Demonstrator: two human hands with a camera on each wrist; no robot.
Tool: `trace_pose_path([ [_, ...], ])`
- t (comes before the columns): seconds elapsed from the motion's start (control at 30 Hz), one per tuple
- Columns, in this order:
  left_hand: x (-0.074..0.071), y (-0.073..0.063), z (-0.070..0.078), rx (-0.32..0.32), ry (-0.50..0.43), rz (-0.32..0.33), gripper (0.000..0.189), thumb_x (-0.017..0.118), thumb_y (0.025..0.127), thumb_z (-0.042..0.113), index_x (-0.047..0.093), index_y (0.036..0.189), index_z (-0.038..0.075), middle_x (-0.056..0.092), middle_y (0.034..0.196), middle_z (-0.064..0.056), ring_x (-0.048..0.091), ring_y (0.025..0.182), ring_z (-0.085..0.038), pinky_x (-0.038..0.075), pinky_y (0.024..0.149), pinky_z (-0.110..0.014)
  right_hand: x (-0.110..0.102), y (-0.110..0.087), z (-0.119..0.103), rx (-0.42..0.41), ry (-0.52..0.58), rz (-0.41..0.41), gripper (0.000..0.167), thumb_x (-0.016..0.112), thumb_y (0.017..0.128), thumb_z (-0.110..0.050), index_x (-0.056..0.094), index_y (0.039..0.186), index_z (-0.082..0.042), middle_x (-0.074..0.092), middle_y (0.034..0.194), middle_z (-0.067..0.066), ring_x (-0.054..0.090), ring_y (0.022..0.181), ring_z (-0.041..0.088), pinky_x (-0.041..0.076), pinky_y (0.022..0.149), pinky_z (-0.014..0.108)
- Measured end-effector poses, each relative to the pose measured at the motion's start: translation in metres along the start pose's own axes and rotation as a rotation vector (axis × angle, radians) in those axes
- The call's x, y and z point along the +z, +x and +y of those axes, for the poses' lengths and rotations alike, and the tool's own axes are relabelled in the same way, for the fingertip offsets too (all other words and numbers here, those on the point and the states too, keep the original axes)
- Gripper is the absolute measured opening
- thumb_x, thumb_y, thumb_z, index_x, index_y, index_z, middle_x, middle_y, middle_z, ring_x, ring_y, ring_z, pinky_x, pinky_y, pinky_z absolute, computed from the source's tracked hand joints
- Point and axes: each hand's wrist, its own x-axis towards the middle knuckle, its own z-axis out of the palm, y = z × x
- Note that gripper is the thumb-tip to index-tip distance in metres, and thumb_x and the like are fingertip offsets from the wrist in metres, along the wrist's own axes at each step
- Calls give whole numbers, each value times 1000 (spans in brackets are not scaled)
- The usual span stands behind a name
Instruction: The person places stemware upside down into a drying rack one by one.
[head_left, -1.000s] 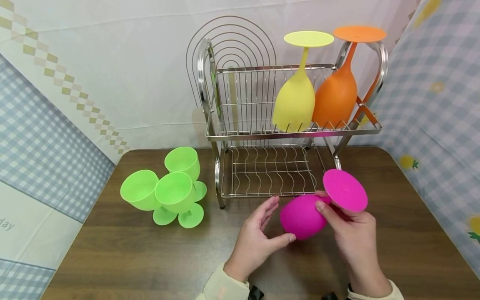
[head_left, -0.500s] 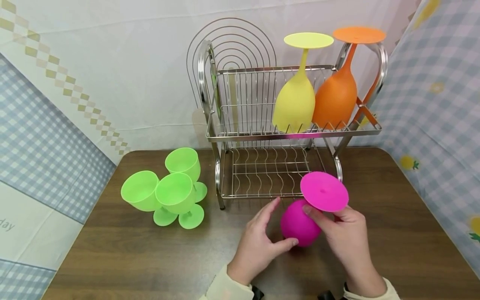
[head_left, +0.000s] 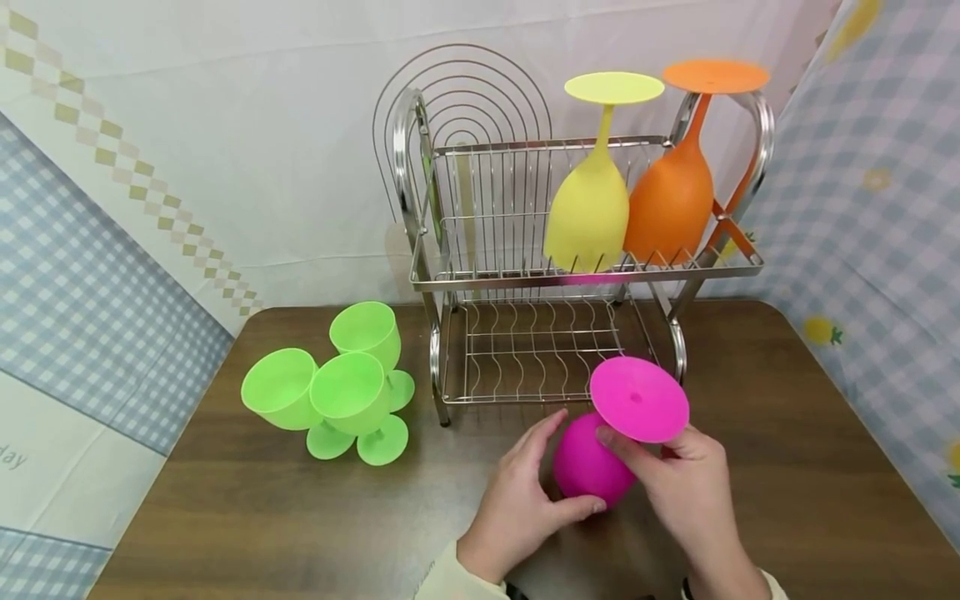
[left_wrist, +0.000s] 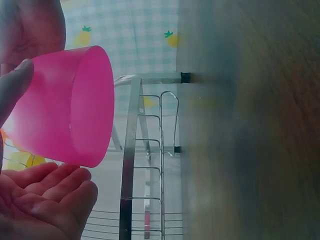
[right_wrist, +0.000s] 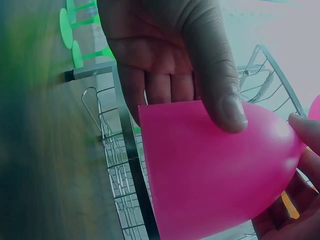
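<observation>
A bright pink wine glass (head_left: 588, 462) is held tilted over the table in front of the rack, mouth down and round foot up toward the head camera. My right hand (head_left: 686, 492) pinches it by the stem just below the foot, thumb on the near side. My left hand (head_left: 525, 500) cups the bowl from the left: its thumb (right_wrist: 227, 107) lies on the bowl near the rim, and its fingers (left_wrist: 55, 192) are at the opposite side, tips right at the rim. The left wrist view shows the glass's open mouth. The stem is mostly hidden by the foot and right hand.
Behind the hands stands a two-tier metal dish rack (head_left: 480, 283). On its upper tier, a yellow wine glass (head_left: 588, 212) and an orange wine glass (head_left: 671, 200) stand upside down at the right. Three green goblets (head_left: 348, 387) stand upright, close together, left of the rack.
The pink wine glass has turned from lying sideways to mouth down, its foot swinging left and toward me. My right hand moved left with it; my left thumb has stayed at the bowl.
</observation>
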Motion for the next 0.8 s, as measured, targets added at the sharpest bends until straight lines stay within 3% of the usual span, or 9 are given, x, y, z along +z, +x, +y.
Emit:
trace_pose_path([
  [0.2,1,1,-3,19,14,-30,87,88,77,37,45,149,15,54,143,4,58,121,-10,52,99,-31,3,-1,2,-13,49,-24,26,88,73,-1,80,97,-7,74,90,-11,65,87,8,54,73,15],
  [0.43,2,1,-5,63,28,-4,83,89,77,33,48,146,12,57,139,2,60,119,-12,53,98,-31,2,-1,1,-20,54,-29,31,88,72,1,79,101,-6,75,92,-9,67,88,8,55,74,17],
  [0.8,3,2,-7,82,-9,31,79,89,78,30,48,144,14,58,136,1,61,118,-12,54,97,-30,0,2,0,-67,136,-112,58,87,69,11,70,122,-3,72,115,-1,65,108,11,53,90,17],
])
